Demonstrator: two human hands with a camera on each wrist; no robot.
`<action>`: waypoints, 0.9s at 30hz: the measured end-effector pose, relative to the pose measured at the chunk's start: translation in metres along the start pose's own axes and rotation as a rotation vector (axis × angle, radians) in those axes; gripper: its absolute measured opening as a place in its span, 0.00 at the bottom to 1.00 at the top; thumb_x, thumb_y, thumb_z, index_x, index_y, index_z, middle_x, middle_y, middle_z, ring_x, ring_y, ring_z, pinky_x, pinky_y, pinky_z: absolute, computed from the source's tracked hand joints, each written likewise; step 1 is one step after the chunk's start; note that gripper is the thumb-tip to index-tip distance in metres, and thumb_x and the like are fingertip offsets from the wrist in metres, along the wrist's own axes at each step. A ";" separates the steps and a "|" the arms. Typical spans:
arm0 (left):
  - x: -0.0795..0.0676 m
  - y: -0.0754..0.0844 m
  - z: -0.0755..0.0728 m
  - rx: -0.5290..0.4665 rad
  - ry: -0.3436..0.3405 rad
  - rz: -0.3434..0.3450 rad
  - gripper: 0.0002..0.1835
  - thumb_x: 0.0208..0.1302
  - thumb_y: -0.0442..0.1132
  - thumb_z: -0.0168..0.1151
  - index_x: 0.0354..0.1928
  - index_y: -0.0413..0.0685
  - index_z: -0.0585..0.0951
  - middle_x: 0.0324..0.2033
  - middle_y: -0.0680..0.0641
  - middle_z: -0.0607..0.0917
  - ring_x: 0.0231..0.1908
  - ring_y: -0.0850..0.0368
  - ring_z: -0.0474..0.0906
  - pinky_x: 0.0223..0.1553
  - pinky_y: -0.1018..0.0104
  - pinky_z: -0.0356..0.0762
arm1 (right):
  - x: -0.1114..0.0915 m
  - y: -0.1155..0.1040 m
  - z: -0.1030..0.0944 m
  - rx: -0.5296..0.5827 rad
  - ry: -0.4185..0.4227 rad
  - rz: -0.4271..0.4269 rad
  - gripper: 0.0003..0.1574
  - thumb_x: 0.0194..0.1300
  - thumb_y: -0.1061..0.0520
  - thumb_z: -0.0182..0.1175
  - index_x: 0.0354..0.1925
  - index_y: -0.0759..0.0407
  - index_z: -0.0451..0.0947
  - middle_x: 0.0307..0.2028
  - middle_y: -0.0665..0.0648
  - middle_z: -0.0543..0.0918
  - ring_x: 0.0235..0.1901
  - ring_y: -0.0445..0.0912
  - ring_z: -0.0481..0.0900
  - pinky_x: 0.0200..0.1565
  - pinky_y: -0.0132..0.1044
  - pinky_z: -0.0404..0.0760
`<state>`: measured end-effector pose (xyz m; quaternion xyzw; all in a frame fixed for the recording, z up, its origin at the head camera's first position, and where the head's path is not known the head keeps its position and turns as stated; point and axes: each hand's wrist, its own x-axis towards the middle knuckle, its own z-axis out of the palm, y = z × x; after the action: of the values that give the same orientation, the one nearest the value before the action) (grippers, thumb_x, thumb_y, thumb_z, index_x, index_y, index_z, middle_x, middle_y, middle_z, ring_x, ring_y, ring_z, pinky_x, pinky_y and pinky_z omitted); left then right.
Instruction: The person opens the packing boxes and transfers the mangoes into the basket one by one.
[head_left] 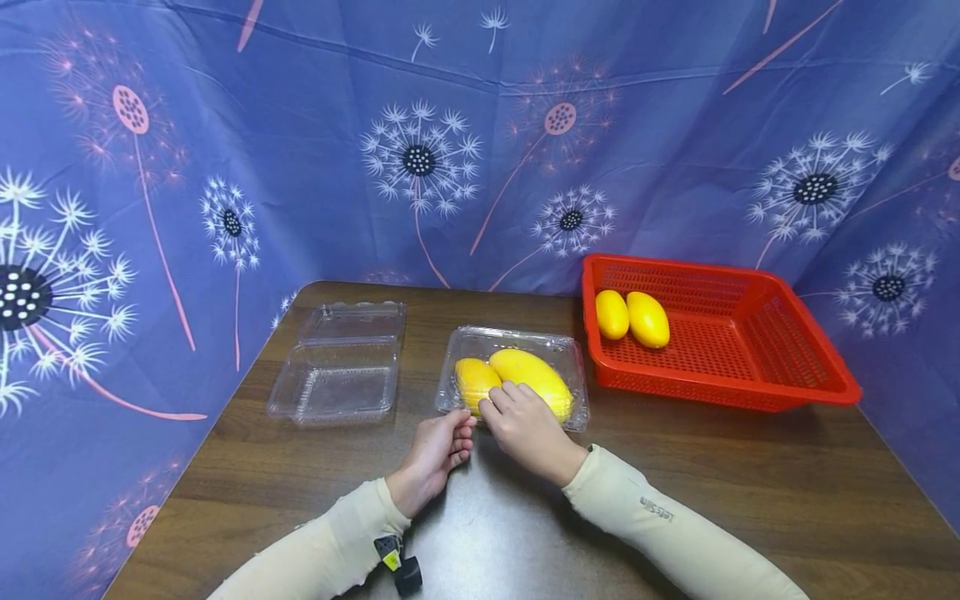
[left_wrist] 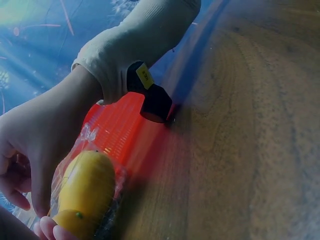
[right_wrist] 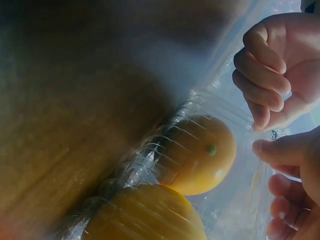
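Observation:
Two yellow mangoes, a smaller one (head_left: 474,379) on the left and a larger one (head_left: 534,373), lie inside a clear plastic clamshell container (head_left: 573,358) with its lid down. My left hand (head_left: 435,454) pinches the container's front edge near the left corner, thumb against index finger. Close beside it, my right hand (head_left: 528,433) grips the same edge, its fingers curled and partly covering the larger mango. The right wrist view shows both sets of fingertips meeting at the rim, left hand (right_wrist: 280,75) above and right thumb (right_wrist: 280,150) below.
An open clear clamshell container (head_left: 337,387) stands at the left of the wooden table (head_left: 712,475). On the right is a red plastic basket (head_left: 720,387) with two mangoes (head_left: 633,318) at its left end. A blue dandelion-print cloth (head_left: 480,167) hangs behind.

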<state>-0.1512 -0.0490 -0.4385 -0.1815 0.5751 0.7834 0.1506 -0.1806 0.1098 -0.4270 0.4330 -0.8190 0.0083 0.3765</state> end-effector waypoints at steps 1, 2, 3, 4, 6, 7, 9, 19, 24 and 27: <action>0.000 0.000 0.000 0.002 -0.001 0.000 0.09 0.66 0.41 0.57 0.32 0.45 0.81 0.17 0.60 0.75 0.17 0.69 0.69 0.21 0.78 0.70 | 0.000 0.000 0.000 0.001 0.004 0.002 0.22 0.70 0.63 0.35 0.30 0.58 0.75 0.25 0.53 0.73 0.25 0.48 0.68 0.25 0.35 0.66; 0.000 -0.001 0.000 0.002 -0.001 0.001 0.09 0.67 0.41 0.57 0.32 0.45 0.81 0.16 0.60 0.75 0.17 0.69 0.69 0.21 0.78 0.70 | 0.000 -0.001 0.000 0.004 0.006 0.004 0.21 0.69 0.64 0.35 0.30 0.58 0.75 0.26 0.54 0.73 0.25 0.48 0.68 0.25 0.35 0.66; 0.000 -0.001 0.000 0.002 -0.003 0.002 0.09 0.67 0.41 0.57 0.32 0.45 0.80 0.16 0.60 0.75 0.17 0.69 0.69 0.20 0.78 0.70 | 0.000 -0.001 0.001 0.008 0.008 0.005 0.20 0.68 0.64 0.36 0.30 0.58 0.75 0.26 0.54 0.74 0.26 0.48 0.68 0.26 0.35 0.66; 0.000 -0.002 0.000 0.003 -0.004 0.003 0.09 0.66 0.41 0.57 0.32 0.45 0.80 0.16 0.60 0.75 0.17 0.69 0.69 0.20 0.78 0.70 | 0.001 -0.001 0.001 0.010 0.007 0.005 0.18 0.67 0.65 0.39 0.31 0.58 0.75 0.28 0.55 0.75 0.27 0.49 0.69 0.27 0.35 0.67; 0.001 -0.002 0.000 0.002 -0.005 0.005 0.09 0.66 0.41 0.57 0.32 0.45 0.80 0.16 0.60 0.75 0.16 0.69 0.69 0.20 0.79 0.69 | 0.001 -0.001 0.001 0.010 0.004 0.000 0.14 0.66 0.65 0.44 0.32 0.58 0.76 0.32 0.56 0.78 0.32 0.50 0.73 0.31 0.37 0.73; 0.001 -0.003 0.000 0.002 -0.005 0.005 0.09 0.66 0.41 0.57 0.31 0.45 0.80 0.16 0.60 0.75 0.16 0.69 0.69 0.20 0.79 0.69 | 0.001 -0.001 0.001 0.008 0.001 -0.005 0.12 0.65 0.65 0.47 0.33 0.57 0.77 0.35 0.57 0.79 0.34 0.51 0.75 0.34 0.37 0.76; 0.002 -0.003 0.000 0.003 -0.007 0.005 0.08 0.66 0.41 0.57 0.31 0.45 0.80 0.16 0.60 0.75 0.16 0.69 0.69 0.20 0.79 0.69 | 0.001 -0.001 0.001 0.003 -0.007 -0.018 0.07 0.63 0.66 0.53 0.34 0.58 0.78 0.41 0.59 0.82 0.40 0.52 0.79 0.41 0.39 0.81; 0.004 -0.002 0.002 0.040 0.015 0.025 0.09 0.65 0.40 0.56 0.27 0.49 0.79 0.17 0.58 0.75 0.17 0.68 0.70 0.19 0.80 0.68 | 0.007 0.005 0.002 -0.021 0.005 -0.109 0.05 0.59 0.65 0.62 0.34 0.58 0.79 0.43 0.59 0.85 0.40 0.51 0.82 0.42 0.38 0.84; 0.002 -0.002 0.004 0.053 0.017 0.069 0.09 0.65 0.39 0.55 0.28 0.50 0.81 0.18 0.58 0.81 0.23 0.66 0.78 0.26 0.77 0.73 | 0.013 0.012 0.002 -0.038 0.030 -0.187 0.05 0.57 0.64 0.63 0.33 0.55 0.80 0.40 0.57 0.87 0.39 0.50 0.83 0.39 0.38 0.83; 0.000 -0.002 0.006 0.026 0.000 0.091 0.08 0.66 0.37 0.52 0.33 0.46 0.81 0.21 0.57 0.84 0.28 0.64 0.82 0.35 0.72 0.78 | 0.016 0.015 0.000 0.009 0.023 -0.193 0.09 0.53 0.63 0.69 0.34 0.54 0.82 0.40 0.57 0.88 0.40 0.50 0.84 0.41 0.38 0.83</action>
<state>-0.1507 -0.0428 -0.4385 -0.1533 0.5928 0.7820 0.1169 -0.1966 0.1081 -0.4125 0.5114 -0.7689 -0.0193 0.3832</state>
